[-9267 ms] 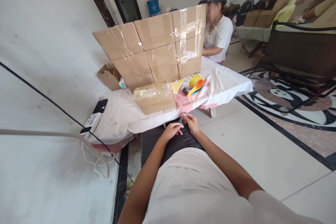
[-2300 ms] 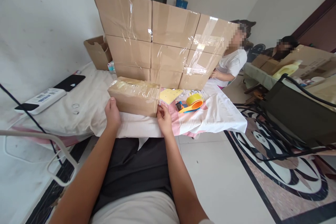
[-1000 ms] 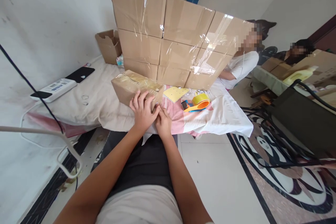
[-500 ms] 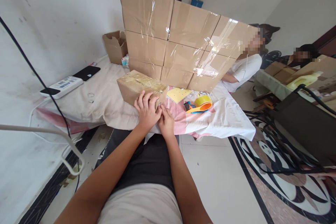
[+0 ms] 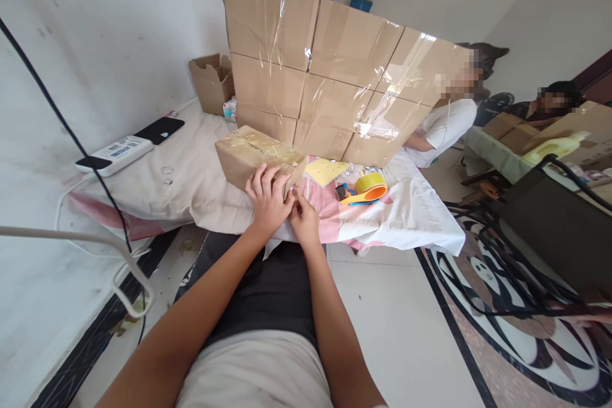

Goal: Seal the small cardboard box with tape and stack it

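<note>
Directly before you, the small cardboard box lies near the front edge of the cloth-covered tabletop, wrapped in glossy clear tape. Your left hand is spread flat with fingers wide against its near right corner, pressing rather than gripping; your right hand sits just beside it, fingers pinched narrow at the box's lower edge, though whether they hold a tape end cannot be told from this view. Judge the box as light and fairly stiff, with walls that will dent under hard squeezing and a taped skin that is slick to the touch. Take hold across the two short ends, palms on bare cardboard where possible. The tape dispenser rests to the right, apart from the box; the wall of stacked cartons stands behind.
</note>
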A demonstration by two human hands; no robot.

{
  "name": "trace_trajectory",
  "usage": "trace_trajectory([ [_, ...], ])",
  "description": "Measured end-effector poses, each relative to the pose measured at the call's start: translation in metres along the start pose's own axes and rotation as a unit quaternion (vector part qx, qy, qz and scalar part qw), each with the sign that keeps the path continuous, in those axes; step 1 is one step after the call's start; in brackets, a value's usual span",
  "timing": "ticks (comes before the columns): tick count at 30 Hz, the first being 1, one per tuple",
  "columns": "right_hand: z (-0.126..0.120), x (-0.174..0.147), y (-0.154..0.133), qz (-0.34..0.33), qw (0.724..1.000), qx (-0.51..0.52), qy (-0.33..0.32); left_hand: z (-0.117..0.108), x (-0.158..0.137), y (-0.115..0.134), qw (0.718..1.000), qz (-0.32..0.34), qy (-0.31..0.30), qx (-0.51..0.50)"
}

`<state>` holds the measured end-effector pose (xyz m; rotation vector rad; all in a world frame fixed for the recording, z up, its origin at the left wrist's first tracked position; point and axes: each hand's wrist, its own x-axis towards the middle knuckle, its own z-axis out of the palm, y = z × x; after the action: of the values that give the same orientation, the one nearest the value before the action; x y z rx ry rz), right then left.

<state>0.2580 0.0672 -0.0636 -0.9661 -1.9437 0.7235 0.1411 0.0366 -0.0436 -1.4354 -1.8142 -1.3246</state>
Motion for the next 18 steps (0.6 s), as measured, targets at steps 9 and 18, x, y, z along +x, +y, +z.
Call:
trace_trajectory([
  [9, -0.0014, 0.0008, -0.0012, 0.009, 1.000, -0.022, -0.010, -0.0020, 0.0008, 0.0023, 1.000, 0.008, 0.009, 0.008],
  [18, 0.0056, 0.0009, -0.0019, -0.013, 0.995, -0.103, -0.005, 0.0016, -0.0005, -0.0029, 1.000, 0.016, 0.009, 0.008],
])
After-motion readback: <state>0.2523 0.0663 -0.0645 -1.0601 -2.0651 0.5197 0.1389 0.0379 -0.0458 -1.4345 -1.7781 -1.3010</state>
